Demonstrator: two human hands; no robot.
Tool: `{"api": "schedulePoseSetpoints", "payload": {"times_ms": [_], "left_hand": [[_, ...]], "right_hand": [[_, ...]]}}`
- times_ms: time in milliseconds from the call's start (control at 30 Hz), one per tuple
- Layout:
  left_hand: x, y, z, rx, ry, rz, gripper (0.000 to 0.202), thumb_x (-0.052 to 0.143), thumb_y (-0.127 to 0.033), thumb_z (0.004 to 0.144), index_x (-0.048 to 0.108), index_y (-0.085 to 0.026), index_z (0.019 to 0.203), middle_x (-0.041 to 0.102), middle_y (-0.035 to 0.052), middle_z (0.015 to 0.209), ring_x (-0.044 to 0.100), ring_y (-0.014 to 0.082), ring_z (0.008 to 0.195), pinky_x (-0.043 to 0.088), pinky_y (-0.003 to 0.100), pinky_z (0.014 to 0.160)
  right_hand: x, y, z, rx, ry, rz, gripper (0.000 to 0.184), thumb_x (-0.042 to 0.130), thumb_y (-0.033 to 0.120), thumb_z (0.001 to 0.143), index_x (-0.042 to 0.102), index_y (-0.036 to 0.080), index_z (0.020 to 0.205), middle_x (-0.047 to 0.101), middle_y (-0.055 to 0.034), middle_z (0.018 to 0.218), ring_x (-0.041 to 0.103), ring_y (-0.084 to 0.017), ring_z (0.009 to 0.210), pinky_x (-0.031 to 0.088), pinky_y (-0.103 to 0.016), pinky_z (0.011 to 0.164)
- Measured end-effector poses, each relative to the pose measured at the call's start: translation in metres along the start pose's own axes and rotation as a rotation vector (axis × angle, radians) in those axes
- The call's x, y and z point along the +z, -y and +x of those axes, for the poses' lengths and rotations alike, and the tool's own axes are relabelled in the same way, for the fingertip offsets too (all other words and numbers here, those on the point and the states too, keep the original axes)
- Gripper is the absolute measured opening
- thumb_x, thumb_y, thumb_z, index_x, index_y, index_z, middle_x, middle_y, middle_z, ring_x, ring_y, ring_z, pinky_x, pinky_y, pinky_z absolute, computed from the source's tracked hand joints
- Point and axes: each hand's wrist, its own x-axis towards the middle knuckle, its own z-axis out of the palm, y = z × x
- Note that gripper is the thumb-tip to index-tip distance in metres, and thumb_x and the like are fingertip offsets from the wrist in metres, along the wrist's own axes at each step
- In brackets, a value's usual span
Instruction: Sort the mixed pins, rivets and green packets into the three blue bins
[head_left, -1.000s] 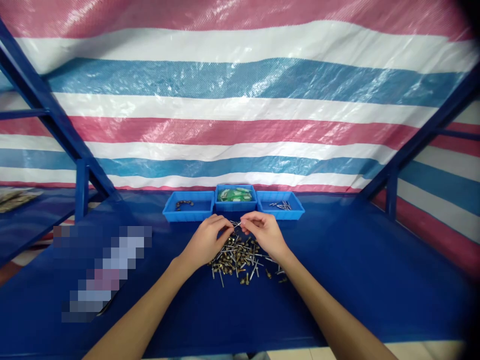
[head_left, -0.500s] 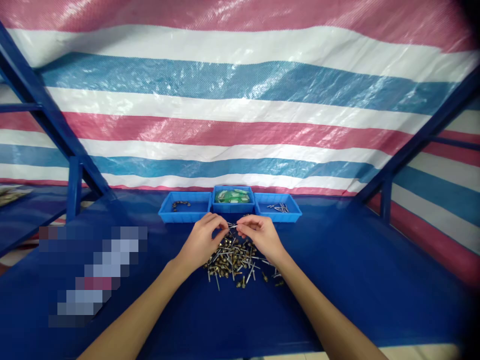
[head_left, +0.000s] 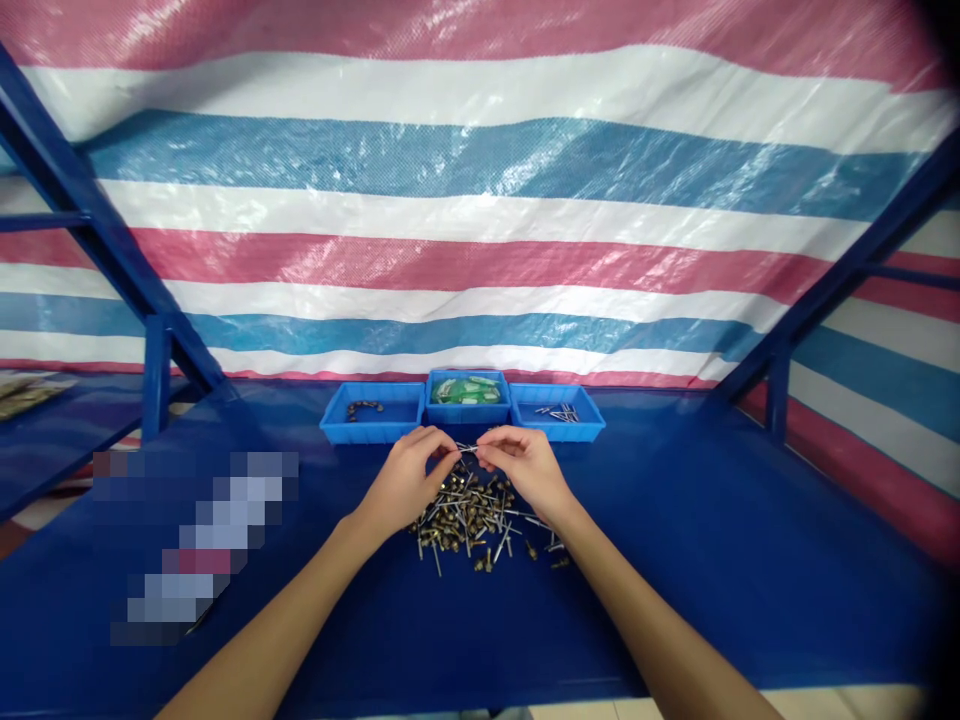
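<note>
Steel-grey thin metal pin (head_left: 466, 449): pinched at each end by left hand (head_left: 407, 484) and right hand (head_left: 527, 469), above mixed brass-and-steel parts heap (head_left: 472, 518). Advice: firm fingertip grip, pull straight, over blue bench (head_left: 750, 560).

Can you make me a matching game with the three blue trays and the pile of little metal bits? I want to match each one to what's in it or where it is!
Things:
1. left tray
2. middle tray
3. right tray
4. pile of metal parts

Descriptions:
A. holds thin silver pins
B. lies loose on the blue table, just under both hands
C. holds a few small dark pieces
D. holds green and white packets

Pairs: 1-C, 2-D, 3-A, 4-B
</note>
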Motion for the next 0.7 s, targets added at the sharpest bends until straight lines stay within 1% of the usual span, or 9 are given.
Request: {"api": "schedulePoseSetpoints", "payload": {"times_ms": [100,167,333,400,467,567,633,700], "left_hand": [[0.001,0.002,-0.001,-0.012,-0.039,-0.026,0.007,0.053,-0.024,0.09,0.059,-0.02,0.089,0.061,0.0018,0.081,0.057,0.0172,0.079,0.046,0.03,0.075],[0.002,0.004,-0.002,-0.018,-0.027,-0.02,0.008,0.053,-0.023,0.09,0.058,-0.02,0.095,0.062,0.0024,0.086,0.058,0.0179,0.083,0.047,0.032,0.078],[0.008,0.012,-0.006,0.041,0.125,0.094,0.025,0.047,-0.012,0.089,0.062,-0.022,0.107,0.062,0.0061,0.11,0.056,0.0222,0.104,0.043,0.041,0.096],[0.011,0.014,-0.007,0.023,0.159,0.124,0.03,0.046,-0.01,0.089,0.062,-0.023,0.111,0.062,0.0062,0.114,0.055,0.0227,0.107,0.043,0.042,0.097],[0.012,0.015,-0.008,-0.003,0.176,0.134,0.029,0.045,-0.01,0.09,0.063,-0.023,0.109,0.063,0.0061,0.112,0.056,0.0225,0.106,0.044,0.043,0.096],[0.013,0.018,-0.007,-0.016,0.177,0.131,0.025,0.045,-0.011,0.091,0.064,-0.021,0.105,0.064,0.0061,0.105,0.058,0.0218,0.1,0.045,0.042,0.094],[0.013,0.022,-0.006,-0.015,0.166,0.134,0.022,0.047,-0.012,0.09,0.065,-0.02,0.101,0.064,0.0057,0.1,0.059,0.0217,0.095,0.046,0.041,0.092],[0.013,0.025,-0.005,-0.022,0.157,0.139,0.018,0.051,-0.013,0.089,0.066,-0.02,0.096,0.065,0.0053,0.095,0.06,0.022,0.092,0.047,0.04,0.089]], "right_hand": [[0.0,0.002,0.0,-0.009,-0.025,-0.005,0.01,0.075,0.025,0.068,0.072,0.018,0.074,0.068,-0.0012,0.062,0.061,-0.015,0.058,0.049,-0.027,0.058],[-0.002,0.004,0.001,-0.03,-0.109,0.021,0.011,0.075,0.026,0.067,0.072,0.018,0.075,0.068,-0.0012,0.062,0.061,-0.015,0.057,0.049,-0.028,0.057],[-0.013,0.011,0.006,-0.048,-0.393,0.18,0.019,0.076,0.03,0.066,0.072,0.017,0.079,0.07,-0.0038,0.07,0.063,-0.016,0.063,0.051,-0.03,0.06],[-0.018,0.014,0.007,-0.051,-0.485,0.252,0.021,0.078,0.03,0.064,0.071,0.016,0.079,0.07,-0.0037,0.07,0.063,-0.016,0.064,0.052,-0.03,0.062],[-0.022,0.017,0.008,-0.063,-0.557,0.322,0.024,0.079,0.03,0.063,0.07,0.016,0.081,0.07,-0.0046,0.075,0.065,-0.016,0.07,0.052,-0.03,0.064],[-0.024,0.02,0.009,-0.066,-0.576,0.354,0.03,0.078,0.03,0.064,0.069,0.016,0.089,0.071,-0.0063,0.084,0.066,-0.018,0.076,0.052,-0.029,0.064],[-0.024,0.021,0.008,-0.054,-0.535,0.298,0.028,0.075,0.031,0.066,0.069,0.017,0.09,0.07,-0.0049,0.079,0.065,-0.017,0.072,0.051,-0.027,0.059],[-0.021,0.018,0.008,-0.046,-0.457,0.2,0.021,0.072,0.031,0.069,0.068,0.018,0.086,0.067,-0.0022,0.069,0.062,-0.015,0.065,0.048,-0.025,0.054]]}}
